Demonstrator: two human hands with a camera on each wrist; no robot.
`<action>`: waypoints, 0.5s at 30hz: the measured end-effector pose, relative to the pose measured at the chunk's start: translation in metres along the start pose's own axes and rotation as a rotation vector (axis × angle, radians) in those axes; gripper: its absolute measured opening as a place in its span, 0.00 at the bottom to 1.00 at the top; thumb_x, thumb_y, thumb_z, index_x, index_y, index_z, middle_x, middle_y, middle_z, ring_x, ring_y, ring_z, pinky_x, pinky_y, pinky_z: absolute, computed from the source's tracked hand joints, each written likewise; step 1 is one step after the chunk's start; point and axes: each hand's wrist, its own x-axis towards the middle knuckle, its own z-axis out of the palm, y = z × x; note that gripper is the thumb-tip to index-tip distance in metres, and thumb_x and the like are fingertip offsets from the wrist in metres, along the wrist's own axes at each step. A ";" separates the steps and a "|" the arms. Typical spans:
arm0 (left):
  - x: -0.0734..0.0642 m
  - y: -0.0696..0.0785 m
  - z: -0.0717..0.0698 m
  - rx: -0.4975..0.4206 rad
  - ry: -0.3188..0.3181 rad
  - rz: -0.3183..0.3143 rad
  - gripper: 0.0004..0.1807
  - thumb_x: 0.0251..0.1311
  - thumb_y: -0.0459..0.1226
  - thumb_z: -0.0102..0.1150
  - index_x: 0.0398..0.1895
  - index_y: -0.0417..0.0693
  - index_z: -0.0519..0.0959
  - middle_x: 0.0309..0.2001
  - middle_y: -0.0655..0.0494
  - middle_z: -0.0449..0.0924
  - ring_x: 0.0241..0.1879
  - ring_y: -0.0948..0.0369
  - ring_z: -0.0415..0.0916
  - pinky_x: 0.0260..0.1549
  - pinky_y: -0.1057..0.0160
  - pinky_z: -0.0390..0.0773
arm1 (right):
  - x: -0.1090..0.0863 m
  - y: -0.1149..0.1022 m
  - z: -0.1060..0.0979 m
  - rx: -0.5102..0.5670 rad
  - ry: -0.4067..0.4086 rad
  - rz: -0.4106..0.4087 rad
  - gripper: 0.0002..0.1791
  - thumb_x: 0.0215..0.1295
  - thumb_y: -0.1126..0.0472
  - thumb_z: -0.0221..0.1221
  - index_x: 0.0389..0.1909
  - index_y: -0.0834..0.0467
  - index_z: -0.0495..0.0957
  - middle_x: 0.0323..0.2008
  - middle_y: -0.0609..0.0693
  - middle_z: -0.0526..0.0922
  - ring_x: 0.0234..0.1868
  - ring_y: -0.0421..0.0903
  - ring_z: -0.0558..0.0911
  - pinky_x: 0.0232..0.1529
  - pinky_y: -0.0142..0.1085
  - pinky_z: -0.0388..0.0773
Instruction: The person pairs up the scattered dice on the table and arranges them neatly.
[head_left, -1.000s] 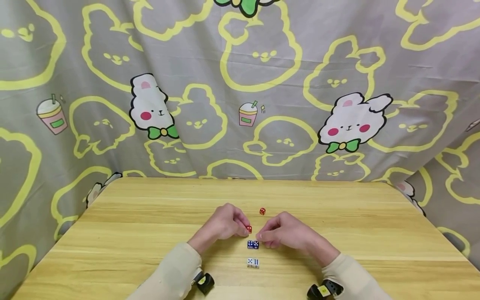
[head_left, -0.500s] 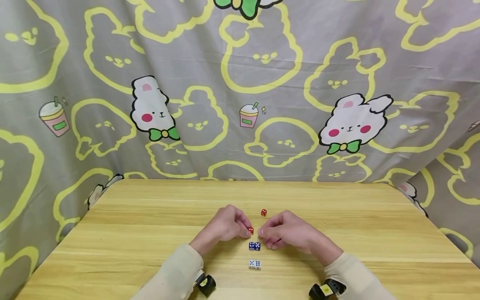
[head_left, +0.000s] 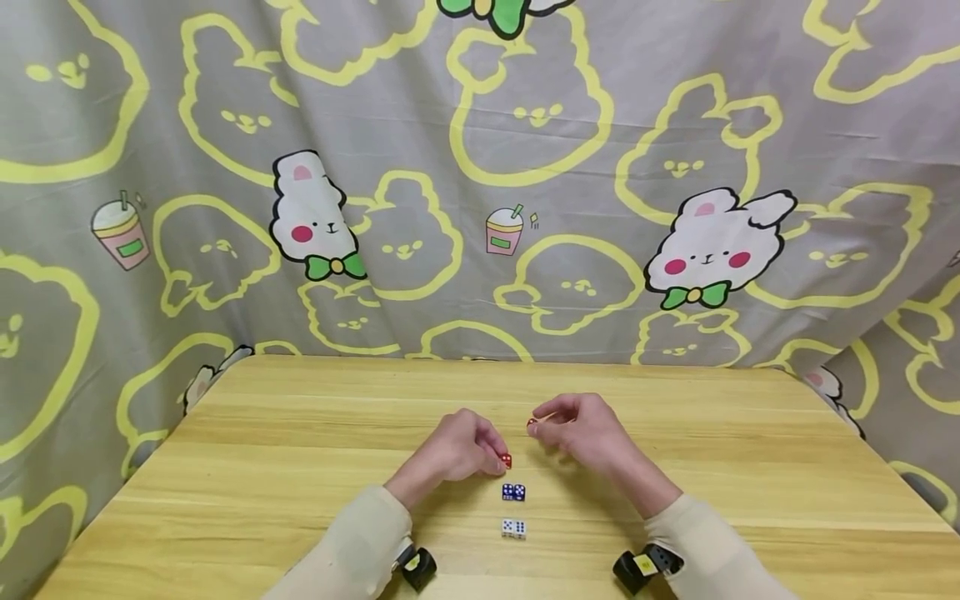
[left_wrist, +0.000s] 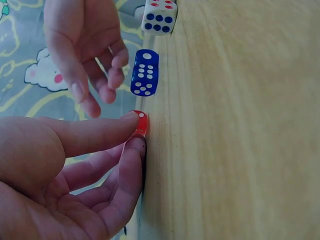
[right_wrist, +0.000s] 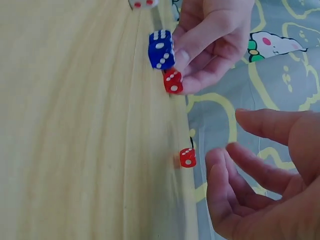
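Between the thumb and fingertips of my left hand (head_left: 463,446) is a red die (head_left: 507,461), pinched where it sits on the table. My right hand (head_left: 588,429) reaches to a second red die (head_left: 531,422) farther back. In the right wrist view that far die (right_wrist: 188,158) lies just beyond the fingertips, and the thumb (right_wrist: 270,125) is spread from the fingers with nothing between them. Two blue dice (head_left: 508,492) stand side by side, nearer to me than the pinched die. Closer still is a pair of white dice (head_left: 508,528), also side by side.
All the dice are on a light wooden table (head_left: 300,517). A grey curtain (head_left: 420,125) with yellow outlines and cartoon rabbits hangs behind its far edge and along the sides. Black wrist cameras (head_left: 418,568) are strapped at both sleeves.
My right hand has moved away from beside the blue dice, forward to the far red die, and its fingers have spread. The left hand keeps its pinch on the nearer red die.
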 end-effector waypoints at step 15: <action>0.000 0.001 0.002 0.018 0.013 0.006 0.08 0.53 0.27 0.78 0.30 0.45 0.87 0.26 0.57 0.88 0.27 0.63 0.79 0.29 0.66 0.76 | 0.025 0.008 0.007 -0.122 0.034 0.043 0.29 0.56 0.60 0.78 0.59 0.63 0.84 0.42 0.55 0.88 0.37 0.45 0.83 0.35 0.34 0.77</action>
